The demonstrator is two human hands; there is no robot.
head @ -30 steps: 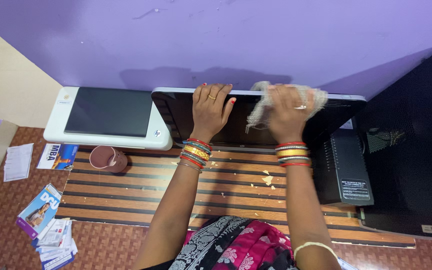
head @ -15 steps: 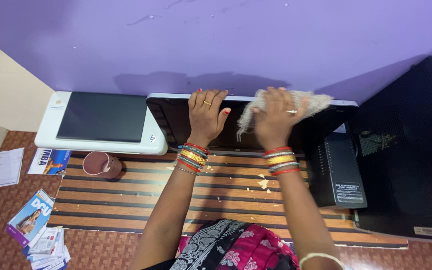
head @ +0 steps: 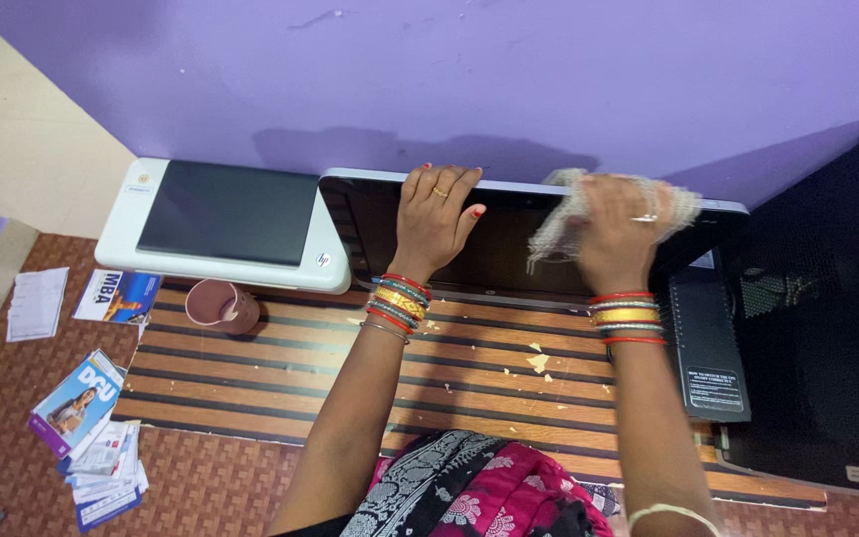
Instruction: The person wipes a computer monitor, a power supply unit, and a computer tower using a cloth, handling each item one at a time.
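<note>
A black monitor (head: 370,219) with a silver rim leans against the purple wall. My left hand (head: 434,221) grips its top edge, fingers over the rim. My right hand (head: 620,231) presses a pale grey cloth (head: 561,221) against the right part of the screen; the hand is blurred. Both wrists wear coloured bangles.
A second white-framed screen (head: 221,214) leans at the left, a pink cup (head: 221,305) below it. A striped mat (head: 270,368) carries paper scraps. A black box (head: 713,353) and a black computer case (head: 827,318) stand at the right. Leaflets (head: 82,418) lie on the floor at left.
My right hand has swept the cloth along the screen, left and then back toward the right end. My left hand keeps its hold on the top edge. The view shifted a little.
</note>
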